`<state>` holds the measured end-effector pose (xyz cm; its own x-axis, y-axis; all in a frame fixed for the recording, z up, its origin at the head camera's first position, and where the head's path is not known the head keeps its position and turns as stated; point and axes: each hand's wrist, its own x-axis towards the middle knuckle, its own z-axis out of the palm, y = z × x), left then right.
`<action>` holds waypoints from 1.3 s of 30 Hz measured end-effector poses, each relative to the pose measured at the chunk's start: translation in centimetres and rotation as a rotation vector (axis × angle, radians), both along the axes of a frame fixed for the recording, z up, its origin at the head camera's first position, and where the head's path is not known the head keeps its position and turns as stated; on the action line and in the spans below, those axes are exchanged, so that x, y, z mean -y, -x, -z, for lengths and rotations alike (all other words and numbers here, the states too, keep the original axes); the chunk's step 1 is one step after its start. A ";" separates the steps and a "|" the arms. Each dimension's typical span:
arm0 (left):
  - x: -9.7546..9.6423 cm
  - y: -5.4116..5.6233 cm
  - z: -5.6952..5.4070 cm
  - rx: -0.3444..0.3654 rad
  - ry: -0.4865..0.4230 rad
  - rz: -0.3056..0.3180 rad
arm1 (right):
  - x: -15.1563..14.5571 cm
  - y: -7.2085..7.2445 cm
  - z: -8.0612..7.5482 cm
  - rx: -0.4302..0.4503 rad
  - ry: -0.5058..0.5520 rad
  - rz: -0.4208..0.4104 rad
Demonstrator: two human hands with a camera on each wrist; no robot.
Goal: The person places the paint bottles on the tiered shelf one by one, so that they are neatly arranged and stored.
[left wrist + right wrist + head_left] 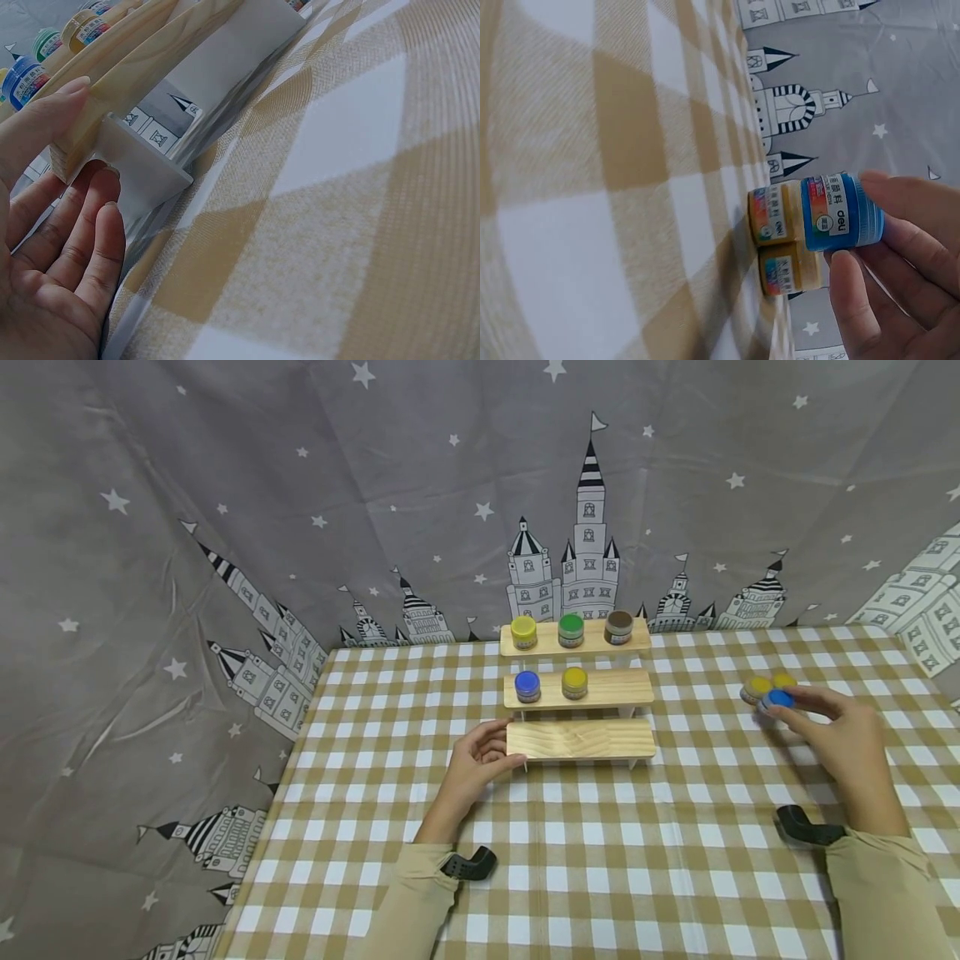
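Observation:
At the left end of a three-tier wooden shelf, my left hand (477, 758) grips the lowest board (581, 740), thumb on top and fingers underneath in the left wrist view. My right hand (847, 727) pinches a blue-lidded paint jar (834, 213) between thumb and fingers. Two ochre-yellow paint jars (776, 215) stand side by side on the cloth, right by the blue one. The middle board (615, 690) carries a dark blue paint jar (527, 686) and a yellow paint jar (574, 682). Yellow (523, 632), green (571, 630) and brown (618, 627) paint jars stand on the top board.
A brown-and-white checked cloth (592, 877) covers the table. Behind it and along the left hangs a grey curtain (420, 468) printed with castles and stars. White supports (142, 161) hold up the shelf boards. Each wrist wears a black strap-like device (471, 864).

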<state>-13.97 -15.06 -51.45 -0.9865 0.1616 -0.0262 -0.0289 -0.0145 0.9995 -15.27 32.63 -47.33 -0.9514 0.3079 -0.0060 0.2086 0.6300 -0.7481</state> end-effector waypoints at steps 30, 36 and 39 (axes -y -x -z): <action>0.0 -0.1 0.1 0.005 -0.001 -0.015 | 5.0 0.1 -3.2 -0.219 0.108 -0.241; 0.0 -0.1 -0.1 -0.004 0.011 -0.011 | 6.2 0.5 -4.1 -0.190 0.102 -0.301; 0.0 -0.1 -0.1 -0.001 0.012 -0.012 | 6.7 0.8 -4.5 -0.202 0.087 -0.332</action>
